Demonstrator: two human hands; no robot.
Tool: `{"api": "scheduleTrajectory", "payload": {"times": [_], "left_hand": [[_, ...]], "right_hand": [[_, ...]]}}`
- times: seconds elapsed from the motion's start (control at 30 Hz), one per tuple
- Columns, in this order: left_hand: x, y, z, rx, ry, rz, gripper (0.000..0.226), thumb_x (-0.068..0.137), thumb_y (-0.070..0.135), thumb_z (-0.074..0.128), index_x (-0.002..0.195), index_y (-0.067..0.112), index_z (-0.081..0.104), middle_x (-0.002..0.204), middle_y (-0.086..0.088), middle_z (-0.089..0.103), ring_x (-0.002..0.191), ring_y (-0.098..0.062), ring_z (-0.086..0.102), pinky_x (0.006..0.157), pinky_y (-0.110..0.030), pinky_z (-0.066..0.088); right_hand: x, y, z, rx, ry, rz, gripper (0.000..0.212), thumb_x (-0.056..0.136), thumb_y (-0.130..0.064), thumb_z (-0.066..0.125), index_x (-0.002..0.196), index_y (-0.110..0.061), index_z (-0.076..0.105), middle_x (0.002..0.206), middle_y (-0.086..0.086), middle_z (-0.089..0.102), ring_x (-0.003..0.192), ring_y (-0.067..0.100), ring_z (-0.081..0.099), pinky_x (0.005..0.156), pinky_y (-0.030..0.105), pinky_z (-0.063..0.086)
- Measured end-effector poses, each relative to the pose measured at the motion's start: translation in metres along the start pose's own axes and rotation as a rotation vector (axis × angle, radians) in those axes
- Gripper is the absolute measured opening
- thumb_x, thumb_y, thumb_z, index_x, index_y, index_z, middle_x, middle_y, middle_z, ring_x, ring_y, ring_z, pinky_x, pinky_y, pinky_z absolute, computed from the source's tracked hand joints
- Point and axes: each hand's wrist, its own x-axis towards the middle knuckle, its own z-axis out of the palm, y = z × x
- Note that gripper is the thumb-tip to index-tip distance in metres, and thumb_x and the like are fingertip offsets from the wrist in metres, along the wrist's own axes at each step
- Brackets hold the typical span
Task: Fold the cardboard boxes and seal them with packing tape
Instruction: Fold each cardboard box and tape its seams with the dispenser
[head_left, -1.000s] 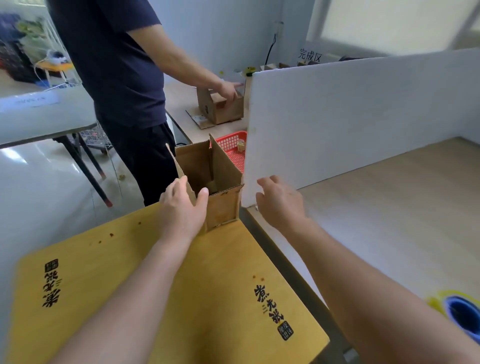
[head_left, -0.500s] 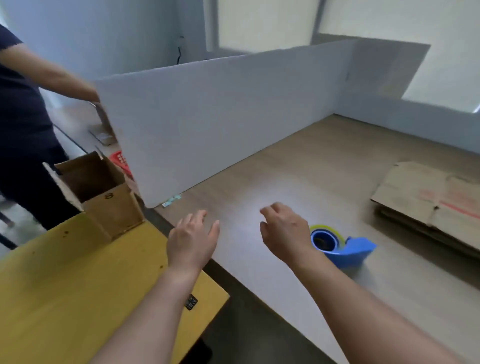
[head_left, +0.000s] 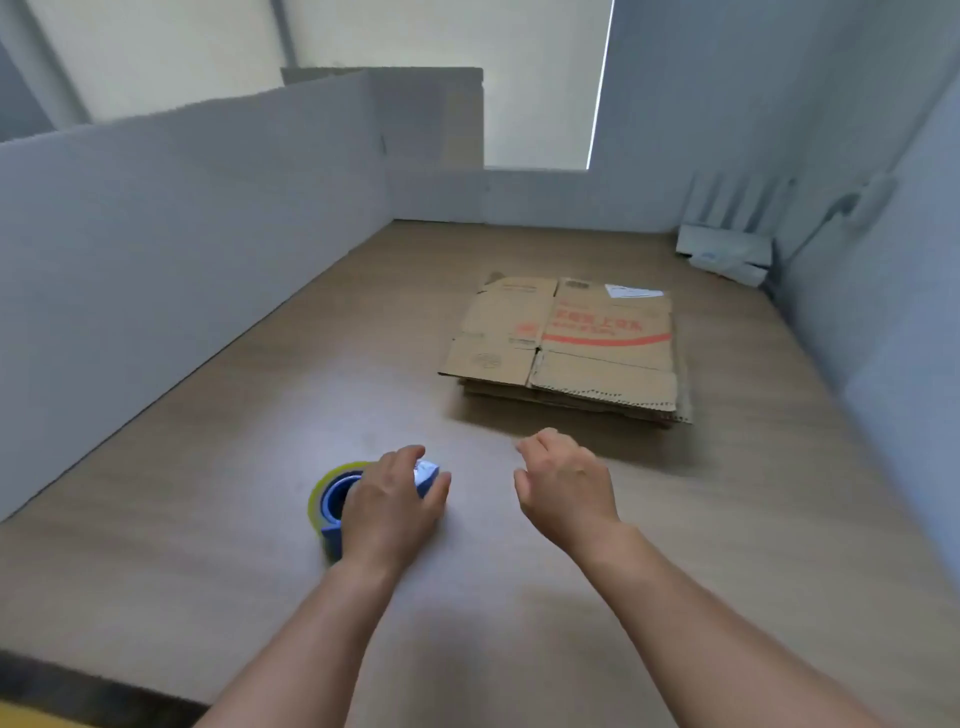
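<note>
On the desk (head_left: 218, 582) in front of us, a stack of flattened cardboard boxes (head_left: 569, 348) lies well apart from the white partition (head_left: 182, 234), and as far as we can see none of them has been opened up, folded or taped. Nearer to us sits the blue tape dispenser (head_left: 330, 512) with its yellowish roll, and our left hand (head_left: 392, 506) covers most of it. The fingers (head_left: 408, 457) curve down over its top with the thumb beside a blue corner, but we cannot tell whether they are clamped on it or only hovering above. Our right hand (head_left: 566, 486) hangs over bare desk between the dispenser and the stack, touching neither, its fingers (head_left: 540, 441) loosely bent and apart, holding nothing. We judge that the work on this stack is at its very start: the top sheet has yet to be picked up, squared into a box, its flaps folded in and the seam taped. No finished box shows in this view. A small white object (head_left: 727, 252) lies in the far right corner
</note>
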Motion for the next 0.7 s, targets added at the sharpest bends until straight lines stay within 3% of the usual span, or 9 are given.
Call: {"api": "scheduleTrajectory", "payload": {"times": [0.33, 0.4, 0.57, 0.7], "left_hand": [[0.083, 0.052, 0.052, 0.115, -0.183, 0.144, 0.067, 0.092, 0.049, 0.052, 0.148, 0.019, 0.029, 0.144, -0.002, 0.044, 0.129, -0.022, 0.042, 0.100, -0.036, 0.040], [0.104, 0.056, 0.060, 0.131, -0.207, 0.156, 0.071, 0.091, 0.050, 0.053, 0.149, 0.019, 0.026, 0.145, -0.002, 0.042, 0.129, -0.023, 0.042, 0.099, -0.036, 0.040], [0.163, 0.055, 0.087, 0.245, -0.232, 0.160, 0.088, 0.084, 0.058, 0.057, 0.150, 0.018, 0.016, 0.151, -0.003, 0.029, 0.132, -0.025, 0.035, 0.104, -0.038, 0.036], [0.202, 0.036, 0.108, 0.395, -0.320, 0.071, 0.111, 0.074, 0.072, 0.058, 0.151, 0.019, -0.002, 0.158, -0.011, 0.003, 0.145, -0.033, 0.009, 0.115, -0.046, 0.019]], "right_hand": [[0.033, 0.110, -0.003, -0.002, 0.001, 0.313, 0.042, 0.093, -0.036, 0.049, 0.131, -0.017, 0.046, 0.128, 0.003, 0.048, 0.118, 0.023, 0.043, 0.093, 0.032, 0.037], [0.049, 0.120, 0.001, -0.007, -0.026, 0.367, 0.051, 0.092, -0.041, 0.051, 0.136, -0.017, 0.038, 0.137, 0.006, 0.040, 0.125, 0.024, 0.038, 0.098, 0.032, 0.035], [0.087, 0.149, 0.015, -0.057, -0.156, 0.571, 0.092, 0.085, -0.059, 0.055, 0.151, -0.020, 0.004, 0.158, 0.016, -0.001, 0.143, 0.032, 0.013, 0.116, 0.040, 0.015], [0.108, 0.169, 0.032, -0.101, -0.203, 0.679, 0.104, 0.077, -0.066, 0.060, 0.151, -0.021, 0.002, 0.157, 0.019, 0.000, 0.143, 0.033, 0.014, 0.115, 0.042, 0.014]]}}
